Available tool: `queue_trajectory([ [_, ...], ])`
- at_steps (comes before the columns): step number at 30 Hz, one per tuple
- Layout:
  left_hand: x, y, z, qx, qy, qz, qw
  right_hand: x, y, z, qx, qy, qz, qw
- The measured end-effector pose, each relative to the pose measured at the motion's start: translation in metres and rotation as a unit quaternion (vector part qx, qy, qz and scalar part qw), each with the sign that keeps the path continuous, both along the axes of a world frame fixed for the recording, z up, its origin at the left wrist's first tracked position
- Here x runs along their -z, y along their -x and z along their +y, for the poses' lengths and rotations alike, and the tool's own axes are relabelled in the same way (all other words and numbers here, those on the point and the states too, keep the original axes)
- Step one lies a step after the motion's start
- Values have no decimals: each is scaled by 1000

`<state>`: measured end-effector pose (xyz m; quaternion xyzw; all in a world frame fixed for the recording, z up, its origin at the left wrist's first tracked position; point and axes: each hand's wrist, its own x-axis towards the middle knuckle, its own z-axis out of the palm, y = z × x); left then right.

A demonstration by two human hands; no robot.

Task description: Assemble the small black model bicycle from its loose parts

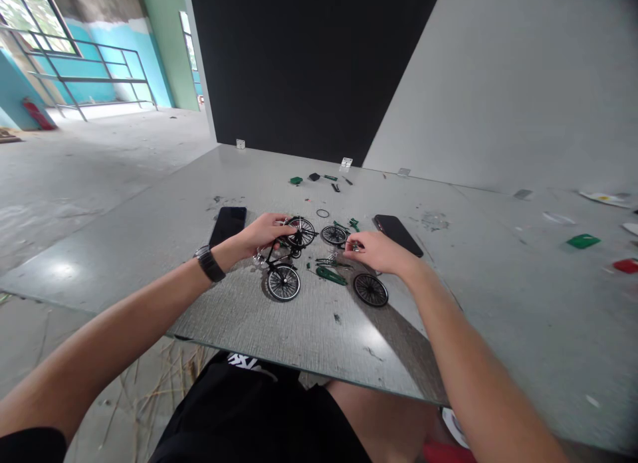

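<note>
A black model bicycle (295, 253) leans on the table with its two spoked wheels toward me and away. My left hand (266, 233) is closed on it near the far wheel, thumb over the frame. Over the green parts, my right hand (373, 248) pinches with thumb and forefinger; what is between the fingertips is too small to name. Just left of those fingertips lies a small spoked wheel (333, 235). A larger loose wheel (370, 290) rests below the right hand. Green bicycle parts (331, 275) lie between the hands, with another green piece (353, 224) farther back.
One phone (230, 224) lies beside my left hand, another phone (399, 234) behind my right wrist. A thin black ring (323, 213) sits beyond the wheels. Farther back are a green piece (296, 181) and several dark bits. The table's edge (299, 370) is close to my lap.
</note>
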<state>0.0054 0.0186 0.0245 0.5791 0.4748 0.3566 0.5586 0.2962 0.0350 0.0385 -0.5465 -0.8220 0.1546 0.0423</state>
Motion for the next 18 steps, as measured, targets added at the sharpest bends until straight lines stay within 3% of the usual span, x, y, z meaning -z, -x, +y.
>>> queue_trajectory([
  [4,3,0,3,2,5,-6,1000,0,3,6,33,-54,38,997],
  [8,4,-1,2,10,11,2,1000,-1,14,27,22,-118,41,992],
  [13,0,-3,-2,15,2,9,1000,6,27,62,-12,-98,-30,995],
  [18,1,-4,-3,28,-2,4,1000,13,29,75,-16,-76,-66,995],
])
